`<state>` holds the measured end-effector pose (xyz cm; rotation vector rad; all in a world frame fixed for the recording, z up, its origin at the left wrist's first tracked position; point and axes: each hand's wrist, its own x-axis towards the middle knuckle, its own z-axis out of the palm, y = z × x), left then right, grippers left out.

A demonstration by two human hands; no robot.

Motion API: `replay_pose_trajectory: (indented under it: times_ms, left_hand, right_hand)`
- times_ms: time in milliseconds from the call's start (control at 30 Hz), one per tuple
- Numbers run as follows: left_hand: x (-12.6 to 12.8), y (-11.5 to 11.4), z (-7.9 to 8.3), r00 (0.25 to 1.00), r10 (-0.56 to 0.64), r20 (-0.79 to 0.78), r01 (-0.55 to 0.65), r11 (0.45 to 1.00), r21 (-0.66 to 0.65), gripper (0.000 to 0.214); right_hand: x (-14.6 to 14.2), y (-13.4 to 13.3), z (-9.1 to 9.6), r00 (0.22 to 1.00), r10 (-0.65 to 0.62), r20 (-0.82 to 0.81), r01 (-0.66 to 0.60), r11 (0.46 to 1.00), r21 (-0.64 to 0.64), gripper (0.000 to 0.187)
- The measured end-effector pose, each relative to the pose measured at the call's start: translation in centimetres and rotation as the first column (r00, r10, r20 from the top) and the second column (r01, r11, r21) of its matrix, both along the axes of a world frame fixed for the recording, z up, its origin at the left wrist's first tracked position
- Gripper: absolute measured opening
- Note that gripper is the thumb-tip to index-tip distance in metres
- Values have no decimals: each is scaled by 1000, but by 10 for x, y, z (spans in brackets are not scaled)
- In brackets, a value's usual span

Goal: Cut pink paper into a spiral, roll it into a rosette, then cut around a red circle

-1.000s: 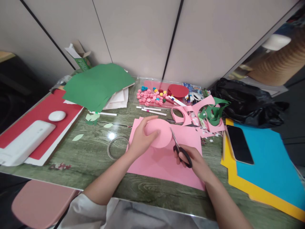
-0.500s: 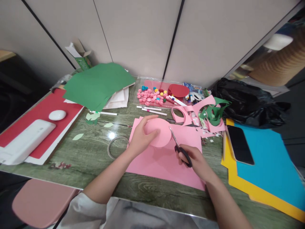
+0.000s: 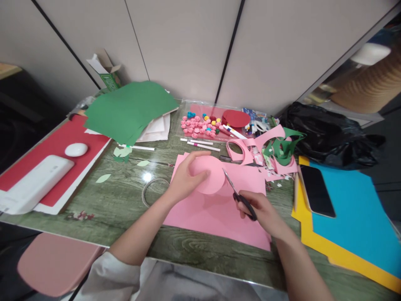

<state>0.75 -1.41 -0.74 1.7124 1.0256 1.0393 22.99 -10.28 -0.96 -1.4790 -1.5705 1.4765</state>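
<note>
My left hand [image 3: 187, 177] grips a round pink paper disc [image 3: 212, 174] by its left side, thumb on top and fingers curled round the far edge. In my right hand [image 3: 258, 211] is a pair of scissors [image 3: 244, 205] with black handles. Their blades point up and left, and the tips meet the right edge of the disc. Whether the blades are parted I cannot make out. Beneath both hands lie larger pink paper sheets [image 3: 216, 225] on the table. A grey ring, like a roll of tape [image 3: 147, 193], sits beside my left wrist.
Pink paper offcuts [image 3: 272, 136] and green scraps [image 3: 278, 150] lie behind my right hand. Small rolled paper pieces [image 3: 194, 125] fill a clear tray at the back. A phone [image 3: 316, 191] rests on blue paper [image 3: 347, 205] at right; green sheets [image 3: 131, 106] lie at back left.
The scissors and my right hand have shifted slightly right and down. My left hand still holds the disc in nearly the same place.
</note>
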Motion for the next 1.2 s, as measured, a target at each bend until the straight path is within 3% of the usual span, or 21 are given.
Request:
replay_pose_trajectory:
  times_ms: [467,1200]
  left_hand:
    - [2,-2,5,993,-116,-25,115,993,-42,39]
    - [-3,0,7,985,-161,-65,159,987,-32,40]
  right_hand:
    - [1,-1,2,998,14,-62,-15,1000,-13,29]
    - [2,1,6,997,37,65,-38,999,16,32]
